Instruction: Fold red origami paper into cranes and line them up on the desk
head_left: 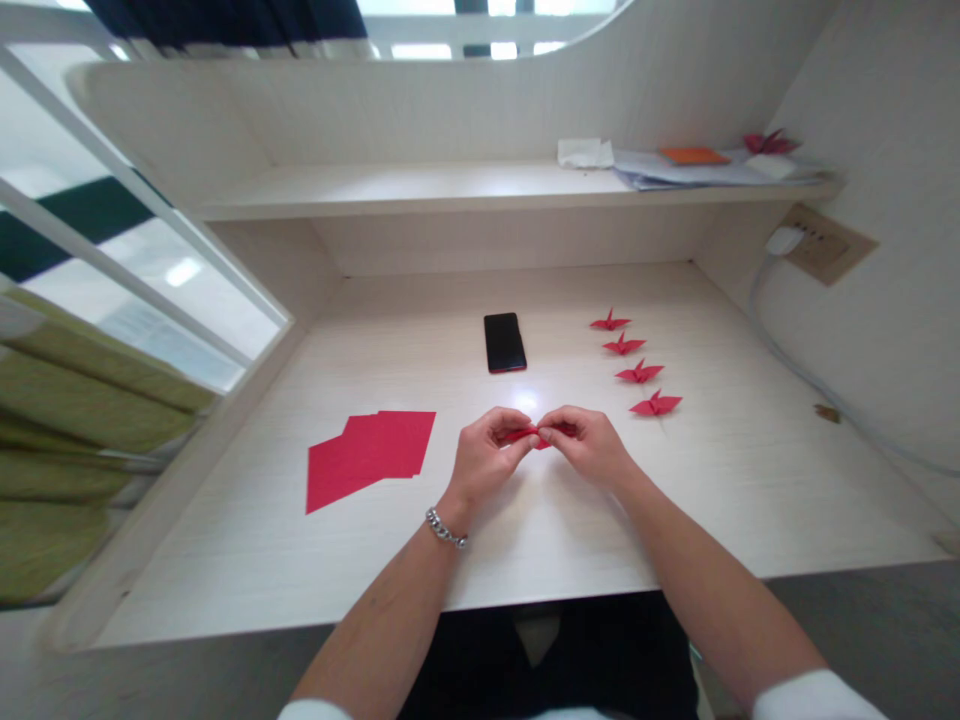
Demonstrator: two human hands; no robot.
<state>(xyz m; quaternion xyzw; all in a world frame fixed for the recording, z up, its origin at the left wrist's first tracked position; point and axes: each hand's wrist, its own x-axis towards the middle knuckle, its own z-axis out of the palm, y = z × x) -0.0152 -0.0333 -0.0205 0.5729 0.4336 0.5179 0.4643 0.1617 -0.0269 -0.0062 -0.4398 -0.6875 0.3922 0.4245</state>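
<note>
A small folded piece of red paper is pinched between both my hands at the middle of the pale wooden desk. My left hand, with a metal bracelet on its wrist, grips the paper's left end with curled fingers. My right hand pinches the right end. Most of the paper is hidden by my fingers. A loose stack of flat red paper sheets lies to the left of my left hand. Several finished red paper cranes stand in a slanted row to the right, just beyond my right hand.
A black phone lies face up behind my hands. The shelf above carries papers, an orange card and another red crane. A white plug and cable run down the right wall. A railing stands at the left.
</note>
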